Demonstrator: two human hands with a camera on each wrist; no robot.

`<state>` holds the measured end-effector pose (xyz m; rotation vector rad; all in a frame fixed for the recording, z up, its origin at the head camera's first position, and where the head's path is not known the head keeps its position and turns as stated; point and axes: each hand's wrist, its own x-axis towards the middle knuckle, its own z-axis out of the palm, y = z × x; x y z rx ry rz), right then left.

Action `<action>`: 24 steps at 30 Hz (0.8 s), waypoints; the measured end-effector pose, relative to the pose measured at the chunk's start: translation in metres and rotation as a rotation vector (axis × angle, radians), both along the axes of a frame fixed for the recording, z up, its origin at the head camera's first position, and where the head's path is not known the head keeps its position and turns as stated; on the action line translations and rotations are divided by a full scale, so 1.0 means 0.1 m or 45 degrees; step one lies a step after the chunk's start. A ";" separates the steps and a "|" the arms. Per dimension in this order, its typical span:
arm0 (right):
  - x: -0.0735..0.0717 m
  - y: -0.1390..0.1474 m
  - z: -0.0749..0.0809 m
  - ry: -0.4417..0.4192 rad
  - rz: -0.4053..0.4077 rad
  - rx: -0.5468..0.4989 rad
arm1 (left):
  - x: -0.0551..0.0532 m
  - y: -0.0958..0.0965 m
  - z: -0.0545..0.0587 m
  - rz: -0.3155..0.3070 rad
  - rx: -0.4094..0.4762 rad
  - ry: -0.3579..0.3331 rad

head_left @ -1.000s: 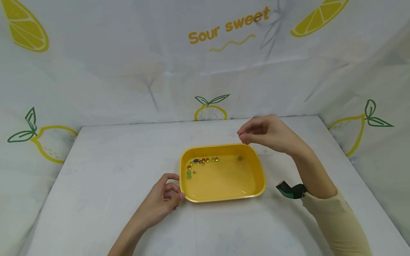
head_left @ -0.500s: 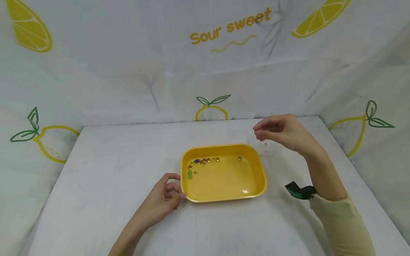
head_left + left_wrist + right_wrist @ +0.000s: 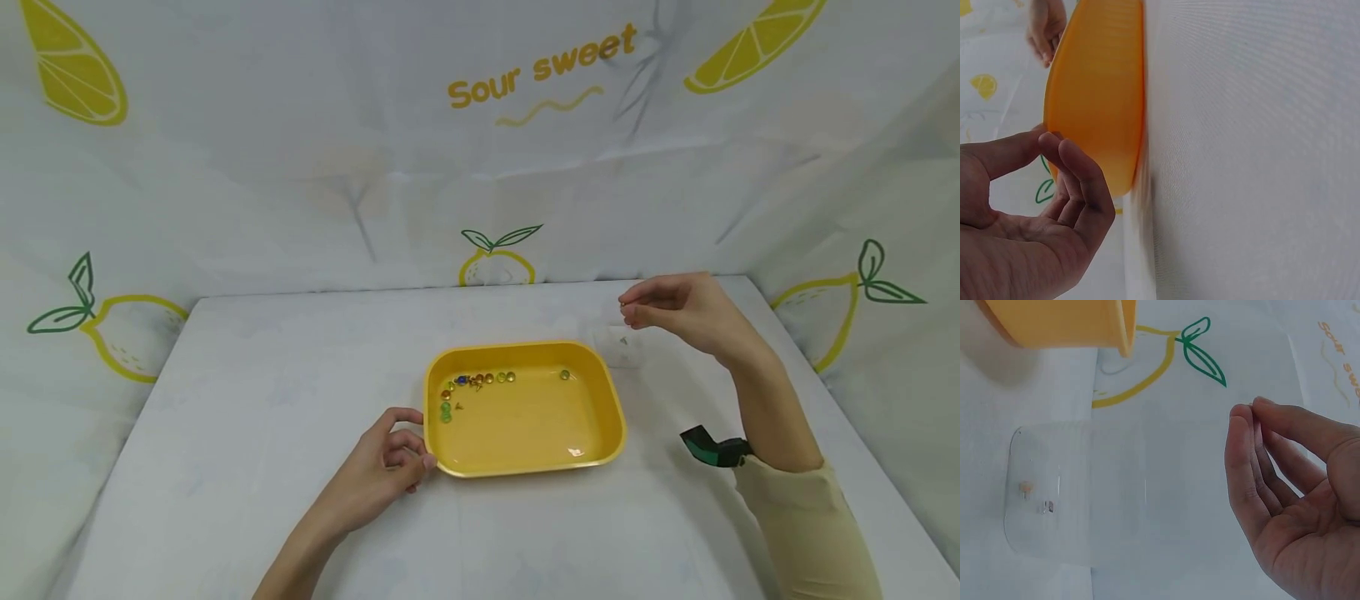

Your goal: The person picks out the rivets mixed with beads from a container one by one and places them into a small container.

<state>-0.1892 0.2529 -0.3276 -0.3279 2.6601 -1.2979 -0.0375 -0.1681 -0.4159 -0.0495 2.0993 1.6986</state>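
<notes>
My left hand (image 3: 386, 458) holds the left rim of a yellow plastic tray (image 3: 525, 469), thumb near the front corner. In the left wrist view its curled fingers (image 3: 1088, 172) lie against the tray's outer wall. Inside the tray are several glass marbles (image 3: 446, 412) in green, amber and blue, with small gold thumbtacks (image 3: 459, 407) among them. Behind the tray's right end, my right hand (image 3: 693, 312) pinches a tiny gold thumbtack, mostly hidden by the fingertips. It hovers above a clear plastic box (image 3: 622, 354), which contains a couple of small pieces (image 3: 1025, 487).
A white cloth covers the table (image 3: 300, 358). Behind it hangs a white curtain (image 3: 300, 167) with lemon prints. One lone green marble (image 3: 565, 375) lies near the tray's back right corner. A dark strap end (image 3: 712, 448) sticks out from the right wrist.
My right hand has moved rightward from the tray's back rim to over the clear box, still pinching the tiny thumbtack. The clear box has come into sight. My left hand stays on the tray.
</notes>
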 end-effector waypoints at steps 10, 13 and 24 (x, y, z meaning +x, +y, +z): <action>-0.12 0.13 -0.14 0.033 0.022 0.102 | -0.01 0.01 -0.01 -0.003 0.009 -0.007; -0.15 0.15 -0.19 0.056 0.044 0.146 | -0.01 0.01 -0.01 -0.002 0.009 -0.008; -0.21 0.15 -0.31 0.058 0.045 0.239 | 0.00 0.00 0.00 -0.001 0.003 -0.004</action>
